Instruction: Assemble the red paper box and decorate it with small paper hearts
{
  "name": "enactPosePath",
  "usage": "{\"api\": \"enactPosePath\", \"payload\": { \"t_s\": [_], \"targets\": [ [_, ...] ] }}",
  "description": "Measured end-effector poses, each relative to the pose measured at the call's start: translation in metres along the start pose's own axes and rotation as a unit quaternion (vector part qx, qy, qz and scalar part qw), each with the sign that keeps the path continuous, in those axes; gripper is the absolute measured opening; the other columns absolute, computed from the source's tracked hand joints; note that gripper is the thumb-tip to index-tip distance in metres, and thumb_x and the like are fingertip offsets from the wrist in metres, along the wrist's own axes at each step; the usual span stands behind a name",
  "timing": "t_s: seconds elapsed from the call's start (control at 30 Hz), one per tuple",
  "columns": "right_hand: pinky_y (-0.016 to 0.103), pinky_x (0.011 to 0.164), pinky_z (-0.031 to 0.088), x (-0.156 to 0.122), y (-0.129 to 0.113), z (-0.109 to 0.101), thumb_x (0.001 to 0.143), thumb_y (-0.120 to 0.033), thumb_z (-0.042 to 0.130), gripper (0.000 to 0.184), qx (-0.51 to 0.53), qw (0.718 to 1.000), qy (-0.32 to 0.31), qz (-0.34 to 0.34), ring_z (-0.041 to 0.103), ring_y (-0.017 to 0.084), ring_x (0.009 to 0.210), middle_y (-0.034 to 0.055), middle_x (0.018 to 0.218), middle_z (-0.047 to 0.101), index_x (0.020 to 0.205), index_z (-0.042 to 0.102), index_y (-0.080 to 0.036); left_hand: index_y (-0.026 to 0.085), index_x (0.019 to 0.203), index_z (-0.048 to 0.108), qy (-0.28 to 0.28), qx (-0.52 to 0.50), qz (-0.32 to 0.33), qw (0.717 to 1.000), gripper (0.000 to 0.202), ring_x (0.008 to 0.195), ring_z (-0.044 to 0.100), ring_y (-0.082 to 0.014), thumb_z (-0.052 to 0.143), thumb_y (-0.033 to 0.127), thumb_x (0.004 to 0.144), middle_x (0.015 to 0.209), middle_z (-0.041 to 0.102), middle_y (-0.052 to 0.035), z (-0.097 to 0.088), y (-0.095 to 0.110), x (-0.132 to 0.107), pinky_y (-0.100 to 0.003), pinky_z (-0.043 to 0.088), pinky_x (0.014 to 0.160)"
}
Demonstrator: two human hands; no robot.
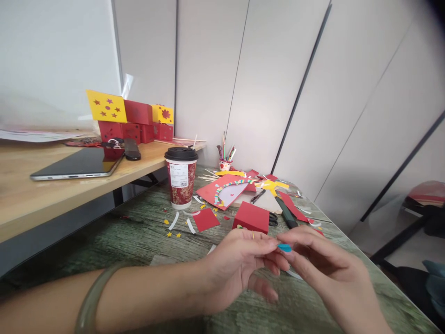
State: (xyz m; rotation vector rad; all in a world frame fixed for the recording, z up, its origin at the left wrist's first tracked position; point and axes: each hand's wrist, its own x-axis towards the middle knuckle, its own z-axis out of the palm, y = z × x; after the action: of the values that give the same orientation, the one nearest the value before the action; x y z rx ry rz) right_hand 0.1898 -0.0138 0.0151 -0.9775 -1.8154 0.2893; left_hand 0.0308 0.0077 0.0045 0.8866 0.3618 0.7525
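Note:
A small blue paper piece [284,248] is pinched between the fingertips of both hands, above the front part of the dark wood-grain table [139,241]. My left hand [239,266] reaches in from the left, thumb and forefinger closed on the piece's left end. From the right, my right hand [327,269] grips it with thumb and forefinger. The piece's exact shape is partly covered by the fingers. Just behind my hands stands a red paper box [252,216], with a small decoration low on its front, partly hidden by my left hand.
A lidded paper cup [181,178] stands left of centre. Red paper [206,219], white strips and yellow stars lie scattered around. Scissors [273,219] and a dark green tool [287,213] lie behind my hands. A tablet [81,162] rests on the raised wooden shelf [41,199] at left.

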Motion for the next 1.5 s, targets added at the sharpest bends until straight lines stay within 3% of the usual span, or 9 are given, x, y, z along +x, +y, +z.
{"api": "enactPosePath", "payload": {
  "t_s": [0.27,0.43,0.53,0.63,0.77,0.93,1.2,1.33,1.5],
  "targets": [
    [0.015,0.051,0.049,0.000,0.000,0.002,0.068,-0.020,0.065,0.005,-0.024,1.000,-0.001,-0.005,0.058,0.010,0.060,-0.0035,0.065,0.063,0.068,0.064,-0.025,0.013,0.070,0.054,0.013,0.040,-0.013,0.999,0.012,0.062,0.049,-0.0100,0.055,0.024,0.074,0.063,0.054,-0.0026,-0.002,0.000,0.002,-0.017,0.045,0.043],
    [0.014,0.050,0.047,0.002,0.002,-0.005,0.070,-0.024,0.063,0.003,-0.037,0.999,0.000,0.010,0.058,0.009,0.059,-0.0040,0.068,0.063,0.067,0.063,-0.025,0.013,0.066,0.048,0.098,0.162,0.064,0.980,0.018,0.050,0.049,-0.0067,0.055,0.028,0.074,0.060,0.055,-0.0002,-0.015,0.013,0.013,-0.017,0.040,0.044],
    [0.017,0.050,0.047,0.003,0.007,-0.004,0.072,-0.029,0.061,0.009,-0.042,0.995,-0.078,0.045,0.057,0.010,0.058,-0.0025,0.067,0.062,0.066,0.061,-0.022,0.012,0.068,0.050,0.126,0.217,0.142,0.957,0.017,0.050,0.048,-0.0047,0.051,0.027,0.077,0.061,0.054,0.0007,-0.026,0.029,0.021,-0.017,0.039,0.048],
    [0.020,0.050,0.044,0.002,0.016,0.001,0.074,-0.032,0.058,0.015,-0.060,0.971,-0.215,0.088,0.054,0.011,0.056,-0.0023,0.063,0.059,0.065,0.059,-0.021,0.012,0.069,0.051,0.122,0.286,0.178,0.934,0.018,0.052,0.048,-0.0049,0.052,0.028,0.077,0.064,0.055,0.0003,-0.039,0.046,0.029,-0.018,0.039,0.049],
    [0.019,0.046,0.040,-0.003,0.028,0.008,0.075,-0.033,0.054,0.016,-0.100,0.935,-0.311,0.142,0.051,0.010,0.052,-0.0031,0.057,0.057,0.067,0.059,-0.021,0.012,0.077,0.054,0.138,0.371,0.170,0.902,0.013,0.051,0.048,-0.0040,0.055,0.024,0.073,0.067,0.057,-0.0008,-0.055,0.064,0.036,-0.017,0.038,0.048],
    [0.022,0.051,0.045,-0.008,0.036,0.010,0.076,-0.026,0.051,0.012,-0.132,0.923,-0.336,0.133,0.056,0.013,0.057,-0.0017,0.066,0.064,0.074,0.063,-0.024,0.010,0.080,0.058,0.110,0.527,0.156,0.828,0.013,0.054,0.053,-0.0067,0.052,0.020,0.074,0.068,0.060,-0.0027,-0.069,0.074,0.043,-0.020,0.043,0.051],
    [0.022,0.065,0.053,-0.001,0.026,0.010,0.072,-0.019,0.054,0.014,-0.088,0.938,-0.330,0.059,0.064,0.015,0.079,0.0018,0.092,0.067,0.070,0.067,-0.024,0.011,0.088,0.062,0.184,0.634,0.227,0.716,0.020,0.078,0.060,-0.0150,0.049,0.018,0.074,0.088,0.066,-0.0098,-0.089,0.093,0.049,-0.029,0.045,0.070],
    [0.022,0.063,0.052,0.000,0.024,0.012,0.076,-0.025,0.052,0.013,-0.091,0.938,-0.327,0.069,0.065,0.014,0.071,-0.0003,0.078,0.069,0.075,0.065,-0.025,0.011,0.084,0.067,0.178,0.698,0.214,0.660,0.023,0.083,0.060,-0.0193,0.047,0.011,0.071,0.087,0.068,-0.0110,-0.100,0.091,0.052,-0.033,0.043,0.076],
    [0.021,0.057,0.053,-0.007,0.032,0.017,0.076,-0.024,0.053,0.012,-0.057,0.936,-0.327,0.122,0.064,0.014,0.060,-0.0022,0.067,0.068,0.085,0.061,-0.025,0.012,0.086,0.068,0.160,0.753,0.171,0.616,0.029,0.090,0.059,-0.0249,0.047,0.005,0.068,0.091,0.067,-0.0132,-0.124,0.080,0.067,-0.037,0.040,0.080]
  ]
}}
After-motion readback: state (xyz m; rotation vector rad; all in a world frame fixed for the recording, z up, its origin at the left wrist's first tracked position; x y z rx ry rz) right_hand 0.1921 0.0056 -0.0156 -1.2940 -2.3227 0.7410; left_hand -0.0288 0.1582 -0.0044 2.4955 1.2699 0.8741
